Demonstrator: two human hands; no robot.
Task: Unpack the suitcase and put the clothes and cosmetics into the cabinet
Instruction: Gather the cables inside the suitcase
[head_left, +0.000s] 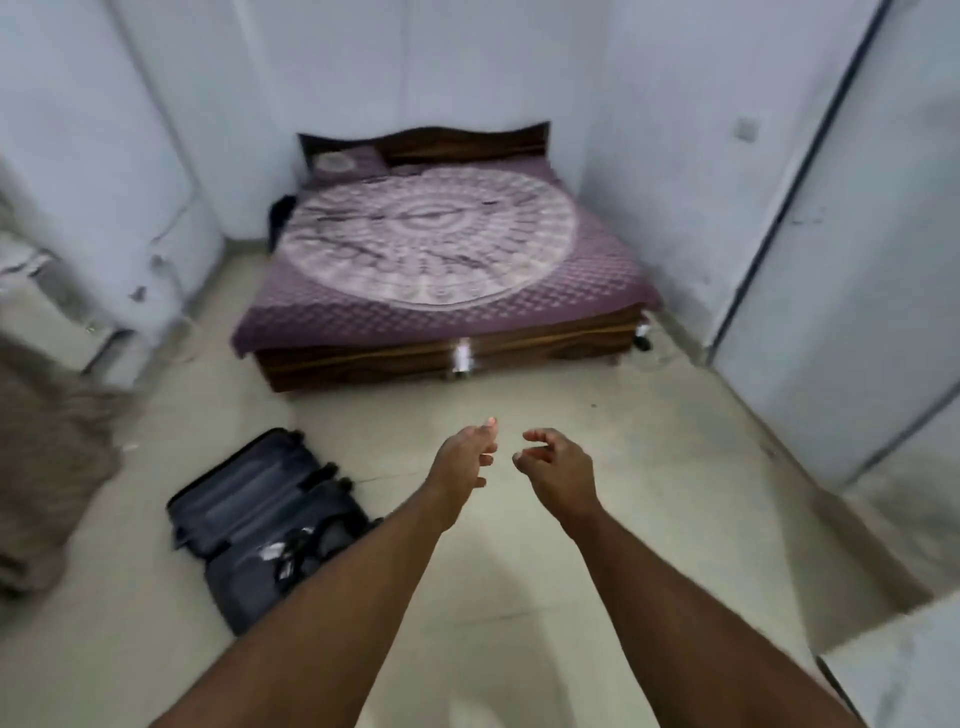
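Note:
A dark grey suitcase (260, 514) lies open flat on the floor at the lower left, with dark straps and a few small items in its near half. My left hand (465, 454) and my right hand (556, 460) are stretched out ahead of me above the bare floor, to the right of the suitcase. Both hands hold nothing, with fingers loosely spread and slightly curled. A tall white cabinet door (852, 260) stands on the right, and a white edge (904, 670) shows at the lower right corner.
A low wooden bed (441, 260) with a purple mandala cover stands against the far wall. A brownish fabric (47, 457) hangs at the left edge. The pale tiled floor (571, 395) lies between me and the bed.

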